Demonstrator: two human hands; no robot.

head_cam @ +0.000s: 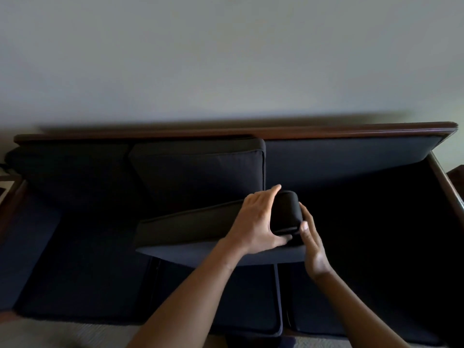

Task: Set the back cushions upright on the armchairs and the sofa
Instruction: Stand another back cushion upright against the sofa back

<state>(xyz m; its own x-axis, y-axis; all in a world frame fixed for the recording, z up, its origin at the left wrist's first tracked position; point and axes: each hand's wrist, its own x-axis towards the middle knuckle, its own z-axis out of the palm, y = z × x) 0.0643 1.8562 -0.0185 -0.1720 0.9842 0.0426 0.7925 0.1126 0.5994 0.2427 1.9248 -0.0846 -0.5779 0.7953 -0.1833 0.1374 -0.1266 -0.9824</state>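
Observation:
A dark sofa [75, 247] with a brown wooden frame [251, 131] fills the lower half of the view. One dark back cushion [200, 177] stands upright in the middle against the backrest. Another dark back cushion [188, 227] is lifted above the seat, lying roughly flat and tilted. My left hand [258, 222] grips its right end from the top, thumb underneath. My right hand [311, 242] presses against the same end from the right side. The right part of the backrest [351, 156] has no cushion against it.
A pale wall [226, 59] rises behind the sofa. The seat cushions [246, 310] lie below my arms. A wooden armrest [449, 187] bounds the right end. At the left edge sits part of a side table [6, 187]. Light carpet [62, 332] shows at the bottom.

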